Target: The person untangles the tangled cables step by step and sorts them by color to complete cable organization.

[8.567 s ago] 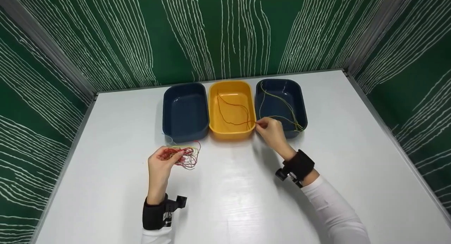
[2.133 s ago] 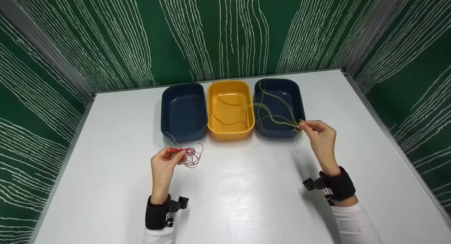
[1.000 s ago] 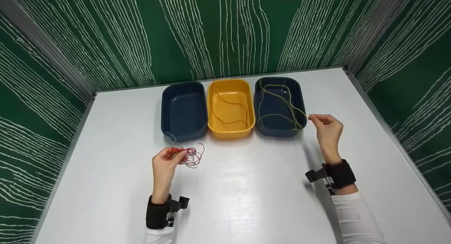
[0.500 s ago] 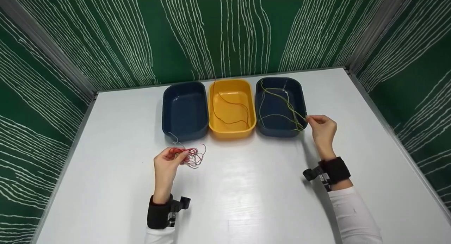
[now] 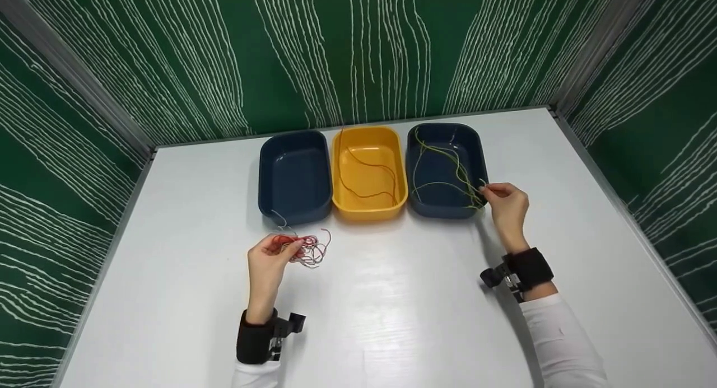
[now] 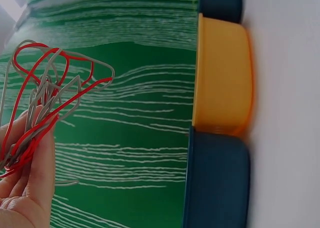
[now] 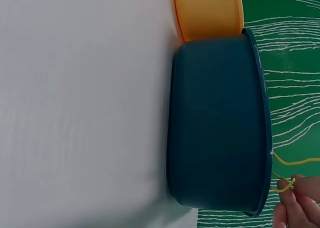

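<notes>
My left hand (image 5: 270, 262) grips a loose tangle of red and grey wires (image 6: 47, 103) in front of the left blue bin (image 5: 294, 209). One grey end sticks up toward that bin's front rim. At the right rim of the right blue bin (image 5: 442, 210), my right hand (image 5: 508, 209) pinches a yellow wire (image 7: 286, 187) near its end. Several yellow wires (image 5: 458, 167) lie curved inside this bin, some reaching its front right corner. Between the blue bins, the yellow bin (image 5: 367, 213) contains a red wire (image 5: 364, 196), with one end extending past the back rim.
The three bins stand side by side at the back of the white table (image 5: 358, 309). Behind them rises a green wall (image 5: 381, 52) with white streaks, and similar panels flank both sides. A black camera strap (image 5: 255, 337) circles each wrist.
My right hand left the red wire in the yellow bin and went right with a yellow wire, now lowered into the right blue bin. No yellow shows in the left hand's tangle now.
</notes>
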Demonstrator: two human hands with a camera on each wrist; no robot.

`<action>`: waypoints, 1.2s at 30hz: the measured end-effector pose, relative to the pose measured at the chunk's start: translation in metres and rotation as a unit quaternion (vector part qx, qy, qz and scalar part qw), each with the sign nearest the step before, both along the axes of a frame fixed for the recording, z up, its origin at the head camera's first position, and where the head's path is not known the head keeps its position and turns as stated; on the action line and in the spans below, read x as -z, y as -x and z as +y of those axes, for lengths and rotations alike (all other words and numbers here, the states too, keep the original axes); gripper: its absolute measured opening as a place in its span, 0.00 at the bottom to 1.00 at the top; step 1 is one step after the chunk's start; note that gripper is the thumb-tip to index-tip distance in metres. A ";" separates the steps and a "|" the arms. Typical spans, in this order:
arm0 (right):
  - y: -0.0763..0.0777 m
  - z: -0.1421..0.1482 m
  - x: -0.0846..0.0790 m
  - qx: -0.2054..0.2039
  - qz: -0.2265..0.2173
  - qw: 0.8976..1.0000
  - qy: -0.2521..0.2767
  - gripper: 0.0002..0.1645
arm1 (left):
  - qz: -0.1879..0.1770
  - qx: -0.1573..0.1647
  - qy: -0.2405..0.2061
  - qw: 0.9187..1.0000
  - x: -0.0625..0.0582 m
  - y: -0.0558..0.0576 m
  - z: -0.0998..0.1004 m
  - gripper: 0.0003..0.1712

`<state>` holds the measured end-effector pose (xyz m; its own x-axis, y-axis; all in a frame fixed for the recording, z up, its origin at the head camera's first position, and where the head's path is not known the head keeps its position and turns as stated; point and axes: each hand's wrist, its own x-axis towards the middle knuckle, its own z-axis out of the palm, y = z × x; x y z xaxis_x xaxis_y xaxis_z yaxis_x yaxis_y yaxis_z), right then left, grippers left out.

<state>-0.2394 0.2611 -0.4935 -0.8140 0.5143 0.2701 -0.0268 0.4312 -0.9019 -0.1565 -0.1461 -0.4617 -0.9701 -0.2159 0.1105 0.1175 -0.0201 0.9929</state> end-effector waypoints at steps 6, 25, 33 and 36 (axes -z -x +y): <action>0.000 -0.002 0.002 0.006 -0.003 1.000 -0.023 0.09 | -0.002 -0.002 0.007 1.000 0.001 0.001 0.002 0.11; -0.015 -0.022 -0.015 -0.019 0.067 0.997 -0.045 0.08 | 0.000 0.009 0.026 1.000 0.001 0.002 0.009 0.13; -0.035 -0.065 -0.024 -0.140 0.105 0.984 -0.022 0.08 | 0.000 0.036 0.008 0.999 0.000 0.002 0.022 0.10; -0.040 -0.081 -0.022 -0.185 0.109 0.976 -0.026 0.08 | 0.000 0.048 0.012 0.999 -0.001 0.003 0.028 0.11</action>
